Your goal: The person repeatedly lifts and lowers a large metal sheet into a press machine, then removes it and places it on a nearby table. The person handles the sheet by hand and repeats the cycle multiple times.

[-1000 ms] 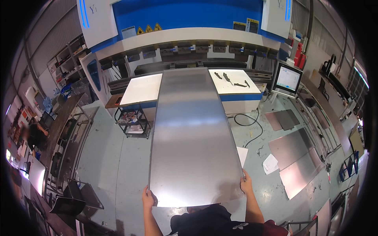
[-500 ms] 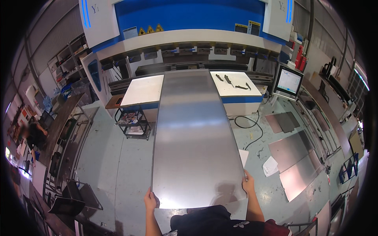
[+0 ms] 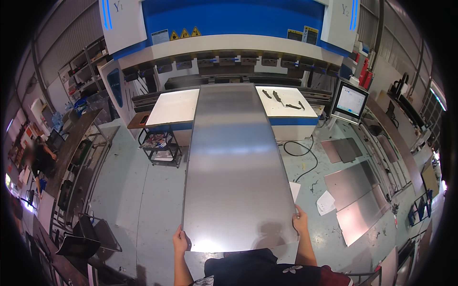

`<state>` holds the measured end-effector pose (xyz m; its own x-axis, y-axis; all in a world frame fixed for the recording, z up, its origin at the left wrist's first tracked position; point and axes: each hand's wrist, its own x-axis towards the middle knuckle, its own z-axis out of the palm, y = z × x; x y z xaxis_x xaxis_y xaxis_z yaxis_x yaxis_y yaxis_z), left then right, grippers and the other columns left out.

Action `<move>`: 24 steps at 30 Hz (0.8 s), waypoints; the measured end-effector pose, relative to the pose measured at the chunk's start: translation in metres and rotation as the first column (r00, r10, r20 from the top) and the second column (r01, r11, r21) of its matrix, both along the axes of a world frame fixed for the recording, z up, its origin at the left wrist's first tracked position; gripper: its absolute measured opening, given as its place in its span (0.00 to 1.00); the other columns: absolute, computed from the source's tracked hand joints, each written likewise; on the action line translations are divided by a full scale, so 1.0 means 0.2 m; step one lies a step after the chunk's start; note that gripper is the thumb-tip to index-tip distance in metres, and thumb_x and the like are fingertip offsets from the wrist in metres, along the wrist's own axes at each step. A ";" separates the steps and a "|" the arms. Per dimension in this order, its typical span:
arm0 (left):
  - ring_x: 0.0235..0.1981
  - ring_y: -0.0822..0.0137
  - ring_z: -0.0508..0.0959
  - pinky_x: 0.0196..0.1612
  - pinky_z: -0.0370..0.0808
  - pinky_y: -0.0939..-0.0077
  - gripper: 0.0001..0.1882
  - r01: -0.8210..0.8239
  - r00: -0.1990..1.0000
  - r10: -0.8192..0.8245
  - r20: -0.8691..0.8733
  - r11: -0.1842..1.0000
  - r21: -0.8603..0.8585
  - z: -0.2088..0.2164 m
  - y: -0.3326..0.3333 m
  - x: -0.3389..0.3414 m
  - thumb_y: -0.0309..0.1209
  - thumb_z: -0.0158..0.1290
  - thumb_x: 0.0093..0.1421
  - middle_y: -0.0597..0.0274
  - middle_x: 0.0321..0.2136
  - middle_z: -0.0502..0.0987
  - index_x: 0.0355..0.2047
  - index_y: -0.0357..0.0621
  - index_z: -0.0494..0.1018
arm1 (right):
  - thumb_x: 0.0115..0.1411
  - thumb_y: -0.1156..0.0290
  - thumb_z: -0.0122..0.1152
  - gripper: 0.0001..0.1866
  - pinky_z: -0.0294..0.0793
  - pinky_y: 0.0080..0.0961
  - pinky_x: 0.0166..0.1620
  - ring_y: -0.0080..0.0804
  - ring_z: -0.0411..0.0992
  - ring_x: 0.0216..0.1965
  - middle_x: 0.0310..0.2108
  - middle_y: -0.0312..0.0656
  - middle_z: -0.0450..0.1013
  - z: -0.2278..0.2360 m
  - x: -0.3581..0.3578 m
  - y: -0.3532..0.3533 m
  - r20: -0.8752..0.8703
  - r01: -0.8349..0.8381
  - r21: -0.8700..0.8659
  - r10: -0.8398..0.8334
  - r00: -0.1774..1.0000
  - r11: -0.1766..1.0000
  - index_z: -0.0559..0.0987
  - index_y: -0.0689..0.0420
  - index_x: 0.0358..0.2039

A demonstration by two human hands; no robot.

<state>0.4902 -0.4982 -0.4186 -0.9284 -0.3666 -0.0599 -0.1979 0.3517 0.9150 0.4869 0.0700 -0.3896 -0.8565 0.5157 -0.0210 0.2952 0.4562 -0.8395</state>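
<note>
A long grey metal sheet (image 3: 236, 181) stretches away from my body, its far end at the bed of a blue and white press brake (image 3: 234, 21). My left hand (image 3: 180, 240) grips the sheet's near left corner, thumb on top along the edge. On the opposite side my right hand (image 3: 300, 220) holds the right edge close to the near end. The fingers under the sheet are hidden. Two white tables (image 3: 172, 107) flank the sheet at the machine, and dark cut pieces (image 3: 280, 99) lie on the right one.
A control screen (image 3: 350, 101) stands right of the machine. Metal sheets (image 3: 355, 183) and white paper (image 3: 326, 203) lie on the floor at right, near a black cable (image 3: 315, 159). A small black cart (image 3: 161, 148) stands left. Another person (image 3: 44, 157) is at a far-left bench.
My view has shifted slightly. Both hands keep their hold on the sheet, which shows little movement against the machine. The person at far left has moved an arm a little.
</note>
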 end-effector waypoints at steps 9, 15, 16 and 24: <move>0.39 0.69 0.78 0.46 0.75 0.74 0.21 -0.039 0.999 0.039 -0.017 0.999 -0.003 -0.01 0.00 -0.01 0.23 0.45 0.68 0.54 0.40 0.82 0.60 0.32 0.71 | 0.55 0.80 0.57 0.30 0.68 0.25 0.30 0.21 0.65 0.21 0.18 0.35 0.69 0.00 0.00 0.02 0.007 -0.029 -0.015 0.029 1.000 0.999 0.75 0.57 0.62; 0.43 0.66 0.80 0.50 0.75 0.72 0.21 -0.036 0.999 0.035 0.041 0.999 0.014 0.01 0.00 0.00 0.23 0.45 0.68 0.50 0.46 0.82 0.60 0.32 0.72 | 0.55 0.80 0.57 0.30 0.68 0.25 0.30 0.22 0.66 0.21 0.19 0.36 0.71 -0.01 0.01 0.01 -0.001 -0.019 -0.004 0.019 1.000 1.000 0.76 0.58 0.61; 0.43 0.66 0.80 0.50 0.75 0.72 0.21 -0.023 1.000 0.023 0.015 0.999 0.027 0.00 0.00 0.00 0.23 0.45 0.68 0.51 0.46 0.82 0.60 0.33 0.72 | 0.55 0.80 0.57 0.30 0.68 0.26 0.30 0.23 0.66 0.21 0.19 0.37 0.71 -0.01 0.01 0.01 -0.046 -0.041 -0.001 0.041 0.998 0.999 0.76 0.57 0.61; 0.39 0.70 0.77 0.46 0.74 0.74 0.21 -0.022 0.999 0.018 0.051 0.998 0.066 -0.01 0.00 -0.01 0.23 0.45 0.69 0.57 0.40 0.81 0.61 0.33 0.71 | 0.55 0.81 0.57 0.29 0.69 0.28 0.30 0.26 0.67 0.21 0.18 0.39 0.70 0.01 0.01 0.01 -0.010 -0.013 -0.029 0.013 1.000 0.999 0.78 0.53 0.60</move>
